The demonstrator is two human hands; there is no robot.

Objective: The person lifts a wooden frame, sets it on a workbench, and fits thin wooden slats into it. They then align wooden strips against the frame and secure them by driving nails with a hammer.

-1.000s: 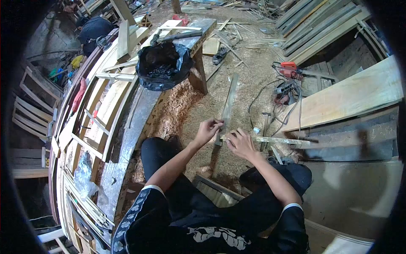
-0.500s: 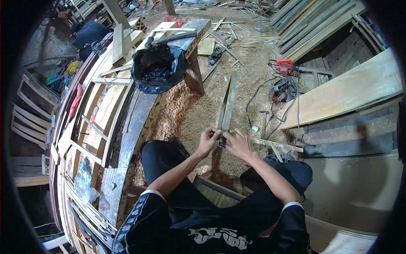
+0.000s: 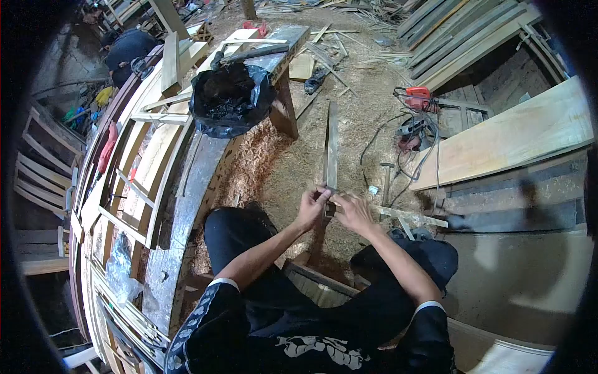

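Note:
A long thin grey strip [image 3: 332, 143] points away from me over the sawdust floor, its near end between my two hands. My left hand [image 3: 313, 209] pinches that end from the left, thumb and fingertips pressed together. On the right side my right hand [image 3: 352, 212] has its fingers curled closed on the same end, close beside the left fingertips. Whether the strip is one folded piece or two pieces is hard to tell. Both forearms reach forward above my bent knees.
A black plastic bag [image 3: 227, 100] sits on the long bench [image 3: 187, 249] at left. A red power tool [image 3: 420, 98], cables and a hammer [image 3: 387, 177] lie on the floor at right, near a wide plank [image 3: 511, 137]. Another person [image 3: 129, 50] crouches at far left.
The strip's far end has swung slightly left and its visible gap has narrowed. My hands stay together at the near end, nearly in place. The view has shifted slightly.

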